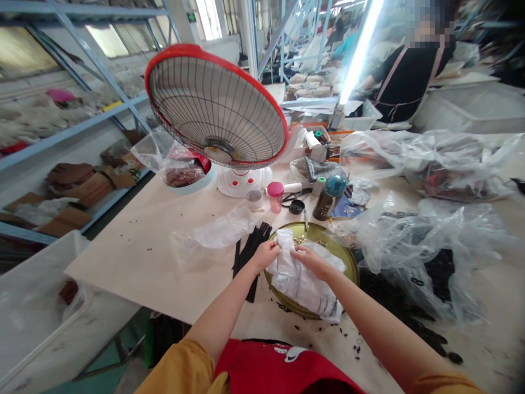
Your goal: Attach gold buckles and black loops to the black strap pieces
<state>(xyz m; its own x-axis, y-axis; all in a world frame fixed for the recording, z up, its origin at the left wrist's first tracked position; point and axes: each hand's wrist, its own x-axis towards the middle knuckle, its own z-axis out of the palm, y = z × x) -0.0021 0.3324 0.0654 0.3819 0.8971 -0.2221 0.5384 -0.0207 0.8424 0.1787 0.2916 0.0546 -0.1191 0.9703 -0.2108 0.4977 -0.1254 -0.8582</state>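
A crumpled white cloth (301, 279) lies across a round olive-gold tray (351, 269), its upper end raised between my hands. My left hand (266, 254) pinches the cloth's left edge with closed fingers. On the other side, my right hand (310, 259) grips the cloth, thumb and fingers pressed to it. Small gold-coloured metal pieces (318, 241) show on the tray behind the cloth. Several black strips (255, 246) lie beside the tray, close to my left hand.
A red-rimmed fan (217, 109) stands at the back of the table. Behind the tray are a pink-lidded jar (275, 197) and a dark bottle (330, 197). Clear plastic bags (435, 241) spread over the right side. A person (410, 76) in an apron is at the back right.
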